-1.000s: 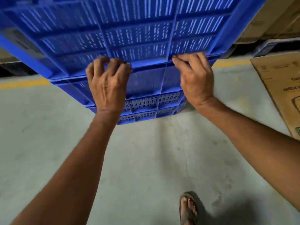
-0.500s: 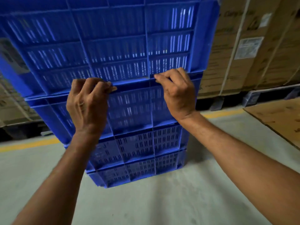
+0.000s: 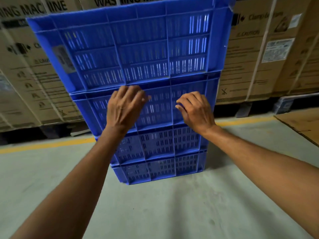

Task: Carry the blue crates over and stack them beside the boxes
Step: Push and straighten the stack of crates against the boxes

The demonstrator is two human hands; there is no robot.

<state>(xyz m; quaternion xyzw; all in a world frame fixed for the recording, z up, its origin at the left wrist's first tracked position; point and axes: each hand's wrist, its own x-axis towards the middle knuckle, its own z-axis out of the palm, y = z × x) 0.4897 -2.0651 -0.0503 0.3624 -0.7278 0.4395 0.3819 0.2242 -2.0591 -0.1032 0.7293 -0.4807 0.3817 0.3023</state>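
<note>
Yellow line (image 3: 51,144) across concrete floor (image 3: 172,213); flat cardboard sheet (image 3: 300,125) at rt.

**Print on the Cardboard Boxes**

"WASHING MACHINE" is printed in large black letters on the upper boxes (image 3: 43,7), partly cut off by the frame edge. "Clamp" and "CAUTION" are read on the right box (image 3: 255,69), and "CAUT" on the left box (image 3: 34,75). The white label (image 3: 278,49) and the sticker (image 3: 62,59) on the top blue crate (image 3: 138,49) are too blurred to be read.
</note>
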